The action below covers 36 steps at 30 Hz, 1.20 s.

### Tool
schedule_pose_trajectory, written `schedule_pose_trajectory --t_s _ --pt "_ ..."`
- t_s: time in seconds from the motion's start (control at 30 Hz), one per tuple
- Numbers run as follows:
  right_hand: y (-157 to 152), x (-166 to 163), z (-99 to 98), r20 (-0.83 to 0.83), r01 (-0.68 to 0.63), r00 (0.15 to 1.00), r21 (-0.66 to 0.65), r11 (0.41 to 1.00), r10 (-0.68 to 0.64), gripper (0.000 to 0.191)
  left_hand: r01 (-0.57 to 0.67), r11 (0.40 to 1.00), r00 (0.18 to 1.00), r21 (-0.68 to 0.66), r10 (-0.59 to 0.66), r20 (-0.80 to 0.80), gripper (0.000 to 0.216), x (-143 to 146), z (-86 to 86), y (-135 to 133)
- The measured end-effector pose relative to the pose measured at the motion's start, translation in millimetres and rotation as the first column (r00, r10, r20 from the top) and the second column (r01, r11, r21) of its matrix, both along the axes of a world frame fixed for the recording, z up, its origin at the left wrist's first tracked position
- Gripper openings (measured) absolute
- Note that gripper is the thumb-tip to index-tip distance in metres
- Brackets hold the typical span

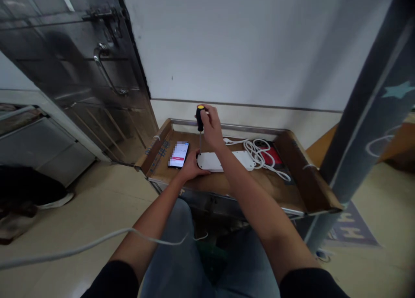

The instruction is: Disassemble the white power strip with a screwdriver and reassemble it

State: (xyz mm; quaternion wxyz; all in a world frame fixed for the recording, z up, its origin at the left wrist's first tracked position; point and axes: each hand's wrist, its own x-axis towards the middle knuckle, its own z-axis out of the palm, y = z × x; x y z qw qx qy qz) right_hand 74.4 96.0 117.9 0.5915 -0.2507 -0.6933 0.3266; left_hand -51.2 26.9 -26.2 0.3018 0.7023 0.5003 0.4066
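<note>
A white power strip (227,160) lies flat on a cardboard-covered table top (207,183), its white cord (259,153) coiled behind it to the right. My right hand (212,127) is closed round the black handle of a screwdriver (200,120) with a yellow cap. The tool stands upright with its tip on the strip's left end. My left hand (191,166) rests on the cardboard and presses against the strip's left edge, fingers curled about it.
A phone (179,155) with a lit screen lies left of the strip. A red and black item (272,156) sits under the cord. Cardboard flaps rise at both table ends. A metal door (84,73) stands left, a grey post (366,112) right. A white cable (97,244) crosses my lap.
</note>
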Motion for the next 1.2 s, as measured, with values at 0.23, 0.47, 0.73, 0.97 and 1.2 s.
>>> schedule_pose_trajectory --t_s 0.23,0.47,0.73,0.97,1.2 --pt "-13 3 8.7 -0.141 -0.141 0.981 -0.068 0.988 0.13 0.057 -0.004 1.0 1.0 -0.002 0.004 -0.007 0.121 2 4.6 -4" --pt "-8 9 18.4 -0.189 -0.227 0.96 -0.102 0.968 0.206 0.052 -0.014 1.0 1.0 -0.02 0.014 -0.013 0.118 2 6.6 -7" --pt "8 20 18.2 -0.205 -0.432 0.892 -0.126 0.893 0.403 0.058 -0.039 0.998 0.999 -0.058 0.038 -0.022 0.119 4 9.5 -12" --pt "7 17 19.7 -0.289 -0.444 0.872 -0.123 0.887 0.396 0.056 -0.034 0.997 0.999 -0.068 0.031 -0.043 0.116 4 14.9 -14" --pt "17 25 15.1 -0.32 -0.539 0.816 -0.122 0.833 0.481 0.048 -0.042 0.997 0.997 -0.071 0.038 -0.064 0.117 5 14.5 -15"
